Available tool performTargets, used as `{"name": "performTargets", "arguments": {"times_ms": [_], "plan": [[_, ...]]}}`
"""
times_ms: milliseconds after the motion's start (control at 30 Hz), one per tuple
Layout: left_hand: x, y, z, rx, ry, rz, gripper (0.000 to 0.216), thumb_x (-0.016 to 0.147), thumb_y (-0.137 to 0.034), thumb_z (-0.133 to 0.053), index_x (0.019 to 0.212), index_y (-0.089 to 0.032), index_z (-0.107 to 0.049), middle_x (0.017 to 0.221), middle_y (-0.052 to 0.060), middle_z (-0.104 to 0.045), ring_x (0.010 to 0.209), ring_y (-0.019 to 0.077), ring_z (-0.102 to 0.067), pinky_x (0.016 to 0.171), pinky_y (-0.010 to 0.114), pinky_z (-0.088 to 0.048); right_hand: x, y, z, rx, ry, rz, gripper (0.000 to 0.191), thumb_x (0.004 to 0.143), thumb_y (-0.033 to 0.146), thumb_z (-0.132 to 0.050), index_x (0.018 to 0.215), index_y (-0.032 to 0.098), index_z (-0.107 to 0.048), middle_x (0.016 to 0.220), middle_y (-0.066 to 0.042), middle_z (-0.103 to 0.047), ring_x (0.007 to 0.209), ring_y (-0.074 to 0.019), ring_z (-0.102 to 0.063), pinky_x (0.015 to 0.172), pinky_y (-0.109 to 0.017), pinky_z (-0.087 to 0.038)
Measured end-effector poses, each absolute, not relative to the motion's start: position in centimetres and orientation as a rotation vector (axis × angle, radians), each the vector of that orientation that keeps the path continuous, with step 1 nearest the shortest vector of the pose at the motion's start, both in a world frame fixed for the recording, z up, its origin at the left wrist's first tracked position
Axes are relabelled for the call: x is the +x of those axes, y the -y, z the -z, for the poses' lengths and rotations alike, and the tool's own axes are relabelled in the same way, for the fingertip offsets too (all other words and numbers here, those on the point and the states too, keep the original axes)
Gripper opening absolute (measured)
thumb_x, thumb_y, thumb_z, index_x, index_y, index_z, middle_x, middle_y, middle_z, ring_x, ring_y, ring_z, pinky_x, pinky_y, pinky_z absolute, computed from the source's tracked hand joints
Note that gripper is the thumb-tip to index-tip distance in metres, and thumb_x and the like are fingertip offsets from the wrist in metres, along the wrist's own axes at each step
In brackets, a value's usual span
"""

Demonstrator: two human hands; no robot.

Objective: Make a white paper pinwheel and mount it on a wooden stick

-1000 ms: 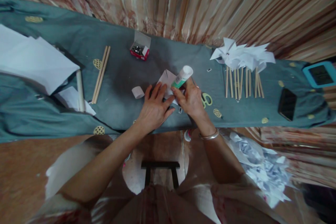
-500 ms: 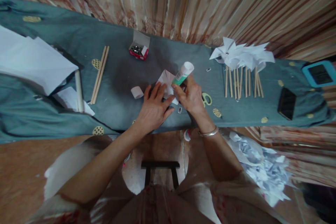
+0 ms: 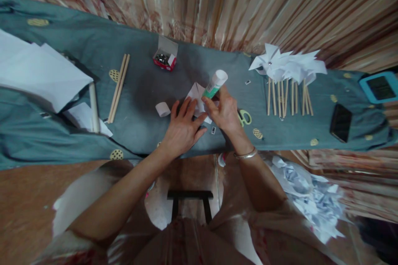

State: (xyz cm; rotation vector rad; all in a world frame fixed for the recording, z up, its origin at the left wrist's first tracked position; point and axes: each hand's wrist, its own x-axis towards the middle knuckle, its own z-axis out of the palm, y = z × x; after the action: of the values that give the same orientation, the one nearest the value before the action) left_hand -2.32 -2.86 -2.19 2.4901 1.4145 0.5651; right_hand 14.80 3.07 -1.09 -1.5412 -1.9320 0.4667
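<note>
My right hand [image 3: 224, 112] grips a white and green glue stick [image 3: 215, 84], tilted, its lower end down on a folded white paper piece [image 3: 195, 95]. My left hand [image 3: 183, 126] lies flat on the grey-green cloth with fingers spread, its fingertips pressing the near edge of that paper. A small curl of white paper [image 3: 163, 109] lies just left of the left hand. Yellow-handled scissors [image 3: 244, 117] lie right beside my right hand.
Finished white paper pinwheels [image 3: 287, 67] on wooden sticks lie at the right. A red box of pins [image 3: 165, 57] stands behind; two sticks [image 3: 118, 87] and white sheets [image 3: 37, 72] lie left. A black phone [image 3: 340, 123] and blue device [image 3: 379, 87] sit far right. Paper scraps [image 3: 307, 196] cover the floor.
The glue stick's top has swung slightly left and more upright over the paper. The left hand has stayed put.
</note>
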Motion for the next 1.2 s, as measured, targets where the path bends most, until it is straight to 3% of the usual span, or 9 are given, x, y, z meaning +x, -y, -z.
{"name": "performTargets", "arguments": {"times_ms": [300, 767, 1033, 1200], "plan": [[-2.3, 2.9, 2.3, 2.434, -1.404, -0.586, 0.042, 0.095, -0.041, -0.062, 0.134, -0.025, -0.063, 0.16, 0.016, -0.044, 0.151, 0.0403, -0.032, 0.12, 0.069, -0.024, 14.6, -2.9, 1.3, -1.534, 1.976, -0.47, 0.037, 0.096, 0.055, -0.053, 0.112, 0.023, -0.054, 0.093, -0.009, -0.07, 0.09, -0.0291, -0.065, 0.085, -0.045, -0.05], [-2.4, 2.8, 2.4, 2.451, -1.394, -0.6, 0.044, 0.096, -0.042, -0.06, 0.136, -0.025, -0.063, 0.16, 0.016, -0.043, 0.151, 0.0411, -0.033, 0.119, 0.07, -0.023, 15.0, -2.6, 0.5, -1.491, 2.02, -0.49, 0.037, 0.094, 0.056, -0.055, 0.111, 0.023, -0.056, 0.088, -0.007, -0.069, 0.084, -0.0266, -0.065, 0.081, -0.042, -0.053], [-2.5, 2.7, 2.6, 2.475, -1.39, -0.593, 0.043, 0.097, -0.042, -0.059, 0.134, -0.022, -0.064, 0.158, 0.02, -0.044, 0.15, 0.0416, -0.034, 0.118, 0.068, -0.027, 17.4, -3.1, 0.8, -1.449, 1.497, -0.653, 0.033, 0.084, 0.053, -0.069, 0.092, 0.024, -0.057, 0.079, -0.001, -0.067, 0.077, -0.0206, -0.066, 0.076, -0.038, -0.056], [-3.2, 2.8, 1.9, 2.537, -1.3, -0.73, 0.046, 0.101, -0.042, -0.052, 0.141, -0.019, -0.054, 0.159, 0.021, -0.043, 0.152, 0.0354, -0.033, 0.12, 0.06, -0.031, 18.3, -4.1, 0.7, -1.279, 1.088, -0.947, 0.035, 0.076, 0.053, -0.078, 0.083, 0.023, -0.06, 0.075, 0.001, -0.065, 0.074, -0.0161, -0.066, 0.073, -0.034, -0.06]]}}
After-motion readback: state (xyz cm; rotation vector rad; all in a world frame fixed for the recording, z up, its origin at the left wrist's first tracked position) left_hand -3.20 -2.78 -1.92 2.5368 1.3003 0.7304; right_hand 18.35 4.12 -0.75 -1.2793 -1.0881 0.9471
